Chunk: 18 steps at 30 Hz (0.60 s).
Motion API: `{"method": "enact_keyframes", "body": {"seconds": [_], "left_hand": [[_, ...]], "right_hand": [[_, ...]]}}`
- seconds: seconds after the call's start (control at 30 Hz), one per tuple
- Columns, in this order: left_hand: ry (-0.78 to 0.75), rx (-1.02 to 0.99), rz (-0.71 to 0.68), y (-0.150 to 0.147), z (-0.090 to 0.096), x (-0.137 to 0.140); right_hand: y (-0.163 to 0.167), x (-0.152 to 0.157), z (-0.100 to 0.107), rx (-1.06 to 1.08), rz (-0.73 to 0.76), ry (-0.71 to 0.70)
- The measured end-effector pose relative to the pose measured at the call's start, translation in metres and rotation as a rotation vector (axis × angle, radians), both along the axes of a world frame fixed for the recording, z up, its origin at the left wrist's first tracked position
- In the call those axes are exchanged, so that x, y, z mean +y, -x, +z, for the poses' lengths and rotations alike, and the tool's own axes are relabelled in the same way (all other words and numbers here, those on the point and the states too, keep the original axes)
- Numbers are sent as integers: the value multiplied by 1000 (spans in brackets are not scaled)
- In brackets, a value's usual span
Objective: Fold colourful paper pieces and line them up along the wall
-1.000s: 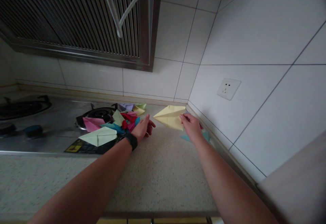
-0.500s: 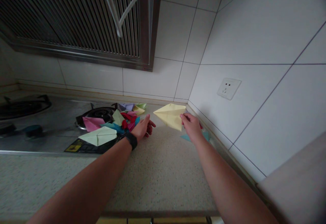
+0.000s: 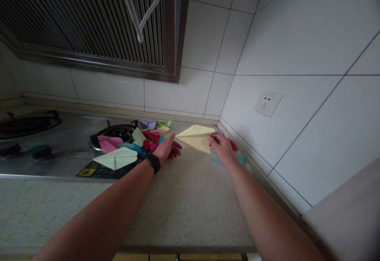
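Observation:
A pale yellow paper airplane (image 3: 196, 137) is pinched at its tail by my right hand (image 3: 222, 147), nose pointing left, above the counter. My left hand (image 3: 168, 150) has its fingers apart and holds nothing; it is beside a pile of folded paper, near the airplane's nose. In that pile are a red folded paper (image 3: 152, 137), a blue one (image 3: 133, 148) and a pink one (image 3: 110, 143). A pale green paper airplane (image 3: 116, 158) lies at the front of the stove. Partly behind my right hand and wrist is a teal folded paper (image 3: 240, 159).
The gas stove (image 3: 68, 150) takes up the left, with a burner (image 3: 118, 131) under some papers. A range hood (image 3: 97, 65) hangs above, a white cable (image 3: 142, 23) dangling before it. The tiled wall with a socket (image 3: 268, 103) bounds the speckled counter (image 3: 190, 205) on the right.
My right hand has shifted slightly left and tipped the yellow paper airplane, so its nose is lower and further left. My left hand has barely moved.

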<state>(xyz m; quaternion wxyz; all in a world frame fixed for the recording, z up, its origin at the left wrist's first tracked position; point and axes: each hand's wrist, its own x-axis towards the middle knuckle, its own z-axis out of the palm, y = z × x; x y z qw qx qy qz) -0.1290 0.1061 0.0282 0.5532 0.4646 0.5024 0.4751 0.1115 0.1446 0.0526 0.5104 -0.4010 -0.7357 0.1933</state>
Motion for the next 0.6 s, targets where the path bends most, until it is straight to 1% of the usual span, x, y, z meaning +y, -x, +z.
{"method": "enact_keyframes", "body": {"seconds": [0.3,0.43,0.6], "left_hand": [[-1,-82,8,1,-5,5],[-50,-94,14,-1,-8,6],[-73,-119,23,-2,-6,5]], "right_hand": [[-3,1,0,-56,-37,-29],[-3,1,0,-54,-11,-19],[-2,-1,0,-36,10,-7]]}}
